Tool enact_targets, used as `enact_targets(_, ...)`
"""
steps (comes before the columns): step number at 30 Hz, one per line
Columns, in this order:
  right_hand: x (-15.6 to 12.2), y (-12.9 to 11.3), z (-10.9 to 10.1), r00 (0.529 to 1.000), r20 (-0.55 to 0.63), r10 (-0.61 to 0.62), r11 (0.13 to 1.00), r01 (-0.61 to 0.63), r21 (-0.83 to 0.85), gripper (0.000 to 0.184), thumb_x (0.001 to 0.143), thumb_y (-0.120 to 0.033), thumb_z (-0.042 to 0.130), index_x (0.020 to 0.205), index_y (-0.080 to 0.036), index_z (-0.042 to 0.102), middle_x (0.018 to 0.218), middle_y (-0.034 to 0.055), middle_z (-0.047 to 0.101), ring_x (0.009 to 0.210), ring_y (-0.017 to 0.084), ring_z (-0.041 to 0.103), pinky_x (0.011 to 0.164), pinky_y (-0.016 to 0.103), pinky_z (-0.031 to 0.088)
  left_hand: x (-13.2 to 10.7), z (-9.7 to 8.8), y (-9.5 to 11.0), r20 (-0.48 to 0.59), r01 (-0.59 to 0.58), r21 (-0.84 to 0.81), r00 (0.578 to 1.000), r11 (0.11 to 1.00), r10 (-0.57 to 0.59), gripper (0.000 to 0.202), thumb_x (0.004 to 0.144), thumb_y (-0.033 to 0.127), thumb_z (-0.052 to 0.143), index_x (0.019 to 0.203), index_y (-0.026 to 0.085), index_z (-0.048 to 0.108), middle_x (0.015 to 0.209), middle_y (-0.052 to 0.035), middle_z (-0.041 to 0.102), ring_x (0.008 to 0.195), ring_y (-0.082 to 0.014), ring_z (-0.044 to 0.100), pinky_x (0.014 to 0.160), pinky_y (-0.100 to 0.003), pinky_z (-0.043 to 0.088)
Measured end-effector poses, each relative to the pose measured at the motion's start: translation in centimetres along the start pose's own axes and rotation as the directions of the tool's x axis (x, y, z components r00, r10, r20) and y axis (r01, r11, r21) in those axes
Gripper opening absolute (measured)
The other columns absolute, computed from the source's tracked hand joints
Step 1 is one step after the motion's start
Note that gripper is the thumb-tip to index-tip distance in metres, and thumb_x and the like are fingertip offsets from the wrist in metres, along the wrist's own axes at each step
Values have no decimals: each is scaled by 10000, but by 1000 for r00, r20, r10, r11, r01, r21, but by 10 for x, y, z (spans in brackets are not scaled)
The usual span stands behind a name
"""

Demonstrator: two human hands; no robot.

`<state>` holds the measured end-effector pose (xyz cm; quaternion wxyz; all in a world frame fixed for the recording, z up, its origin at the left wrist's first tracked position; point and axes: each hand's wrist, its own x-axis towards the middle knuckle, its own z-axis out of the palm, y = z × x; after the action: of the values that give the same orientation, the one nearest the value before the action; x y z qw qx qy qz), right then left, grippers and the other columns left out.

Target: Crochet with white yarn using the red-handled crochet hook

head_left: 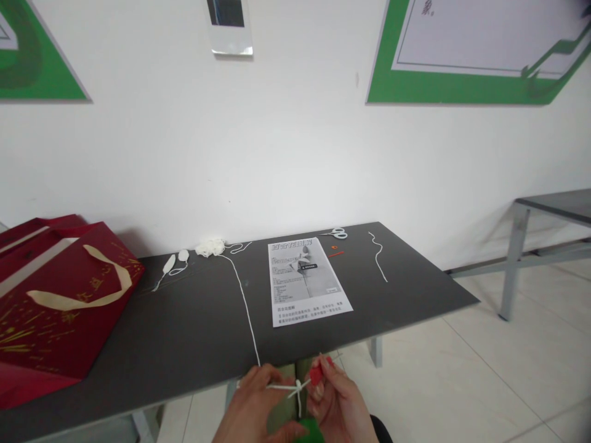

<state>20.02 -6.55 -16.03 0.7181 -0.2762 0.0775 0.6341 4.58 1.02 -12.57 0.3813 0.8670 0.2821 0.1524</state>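
My right hand (336, 394) is closed around the red handle of a crochet hook (316, 374). Its thin shaft points left into a loop of white yarn (299, 387). My left hand (253, 400) is curved beside the loop, with the yarn stretched from its fingers to the hook. A short yarn end hangs below the loop. From the left hand, the yarn strand (244, 301) runs up the dark table to a loose white yarn bundle (210, 247) near the wall. Both hands are just off the table's front edge; some fingertips are hidden.
On the dark table (194, 332) lies a printed sheet (300, 295). Scissors (340, 233), a small orange ring (334, 247), an orange stick (336, 253) and a yarn piece (379, 255) lie rightward. White crocheted pieces (169, 264) and a red gift bag (87, 332) occupy the left.
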Motion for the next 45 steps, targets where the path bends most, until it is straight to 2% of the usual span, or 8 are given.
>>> enact_targets(4, -3, -4, 4, 999, 24, 48, 999, -48, 3, 308, 545, -296, 952, 637, -123, 714, 457, -38, 638, 377, 52, 499, 381, 154, 332, -7, -6, -5, 33, -160, 490, 986, 857, 165, 316, 696, 290, 814, 1008, 275, 765, 1016, -121, 750, 938, -360, 714, 839, -548, 565)
enact_targets(7, -3, -8, 4, 997, 48, 59, 998, -60, 15, 312, 550, -305, 945, 595, -130, 690, 441, -54, 596, 379, 50, 468, 375, 161, 293, -14, -12, -8, -63, -297, 638, 899, 710, 432, 243, 801, 212, 719, 1040, 251, 727, 1030, -129, 748, 975, -341, 717, 876, -557, 565)
enact_targets(13, -4, -12, 5, 997, 20, 80, 997, -80, 21, 280, 563, -277, 943, 630, -138, 709, 493, -29, 674, 418, 76, 557, 413, 169, 347, -17, -20, 2, -221, -258, 219, 926, 941, 305, 360, 843, 268, 707, 1196, 225, 644, 855, -35, 685, 747, -170, 711, 680, -226, 598)
enact_targets(20, -4, -8, 0, 996, 22, 91, 996, -91, -17, 266, 579, -281, 929, 658, -149, 712, 503, -25, 679, 415, 89, 538, 427, 192, 343, -3, -7, 21, -331, -280, -160, 919, 947, 216, 658, 860, 323, 686, 1452, 420, 415, 1165, -44, 695, 794, -164, 697, 716, -255, 592)
enact_targets(24, -4, -6, -3, 991, 28, 128, 991, -127, -32, 263, 600, -295, 915, 663, -144, 709, 496, -29, 652, 426, 87, 528, 424, 183, 337, 2, 6, 19, -271, -318, -230, 929, 920, 253, 645, 914, 242, 600, 1477, 445, 358, 1041, -22, 742, 731, -141, 680, 674, -223, 572)
enact_targets(34, -9, -6, 10, 995, -73, 67, 998, -68, 0, 317, 503, -283, 972, 626, -126, 726, 500, -3, 699, 398, 66, 545, 397, 162, 407, -2, 26, 22, -463, -79, -349, 881, 934, -98, 381, 898, 296, 607, 1274, 316, 669, 717, -24, 662, 610, -175, 575, 601, -253, 496)
enact_targets(39, -11, -4, 5, 998, -53, -27, 1000, 27, -4, 307, 582, -293, 953, 742, -117, 759, 636, 45, 777, 483, 83, 641, 485, 178, 526, 4, 32, 15, -235, 46, -775, 904, 630, -356, 682, 772, 380, 769, 1404, 262, 542, 630, 51, 535, 561, -126, 420, 530, -223, 377)
enact_targets(45, -13, 2, 4, 993, 42, -111, 990, 114, -82, 274, 661, -306, 910, 805, -129, 760, 638, 49, 776, 481, 107, 659, 488, 204, 548, 10, 35, 12, 8, 110, -956, 936, 272, -352, 819, 673, 335, 869, 1414, 278, 524, 623, 66, 546, 544, -84, 444, 540, -203, 341)
